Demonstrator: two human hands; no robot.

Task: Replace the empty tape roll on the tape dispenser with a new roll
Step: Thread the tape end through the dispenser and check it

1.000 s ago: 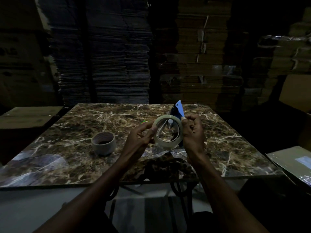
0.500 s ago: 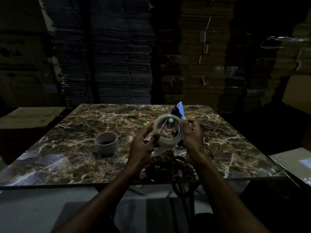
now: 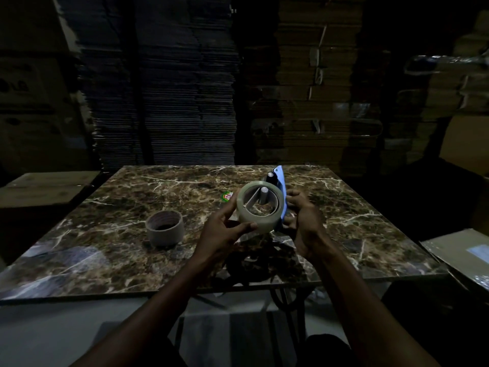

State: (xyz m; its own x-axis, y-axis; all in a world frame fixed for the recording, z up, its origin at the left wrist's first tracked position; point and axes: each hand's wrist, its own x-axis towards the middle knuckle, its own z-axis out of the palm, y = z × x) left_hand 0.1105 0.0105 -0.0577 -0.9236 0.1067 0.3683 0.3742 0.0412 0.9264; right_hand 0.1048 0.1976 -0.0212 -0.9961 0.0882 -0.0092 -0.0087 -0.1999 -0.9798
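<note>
A new roll of clear tape (image 3: 247,219) sits around the hub of a blue tape dispenser (image 3: 280,181), both held above the marble table (image 3: 132,260). My left hand (image 3: 222,231) grips the roll's left and lower side, thumb along its bottom. At the dispenser's right side my right hand (image 3: 304,215) holds the blue frame. The hub's grey spindle shows through the roll's middle. The empty cardboard core (image 3: 164,231) stands on the table to the left, apart from my hands.
A small round sticker (image 3: 227,196) lies on the table behind the roll. Tall stacks of flattened cardboard (image 3: 164,88) rise behind the table. Flat boxes lie at the left (image 3: 45,186) and right (image 3: 460,255). The room is dim.
The roll has slid further onto the dispenser hub. My left hand has shifted from the roll's front rim to its lower left side.
</note>
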